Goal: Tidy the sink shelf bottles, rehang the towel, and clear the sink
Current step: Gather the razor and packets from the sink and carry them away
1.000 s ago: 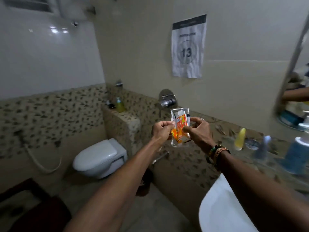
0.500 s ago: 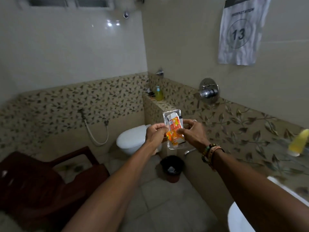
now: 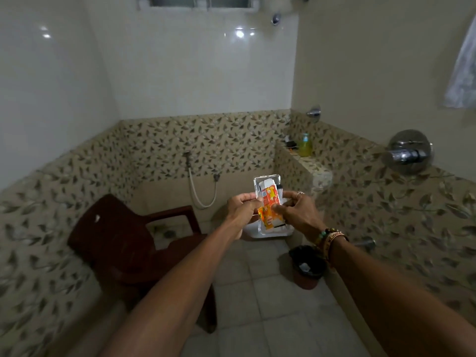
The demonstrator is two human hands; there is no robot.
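**Litter pack lifted clear of the sink, carried towards the bin**

Item: clear rectangular plastic pack (image 3: 269,202) with a crumpled orange-and-white wrapper inside, upright in the air and touching no surface, in front of the white toilet (image 3: 268,232). Left hand (image 3: 242,207): fingers curled, pinching the pack's left edge. Right hand (image 3: 296,212): fingers curled round the right side, thumb laid across the wrapper. Change: the view has swung left, so the basin and shelf bottles have gone out of sight, while the black round waste bin (image 3: 307,266) now stands on the floor just below the right wrist. Reading: the sink-clearing step looks under way, with dropping the pack in the bin the likely next step; bottles and towel cannot be judged from here. Also present: dark brown plastic chair (image 3: 128,240); yellow-green bottle (image 3: 305,146) on the tiled ledge (image 3: 315,167).
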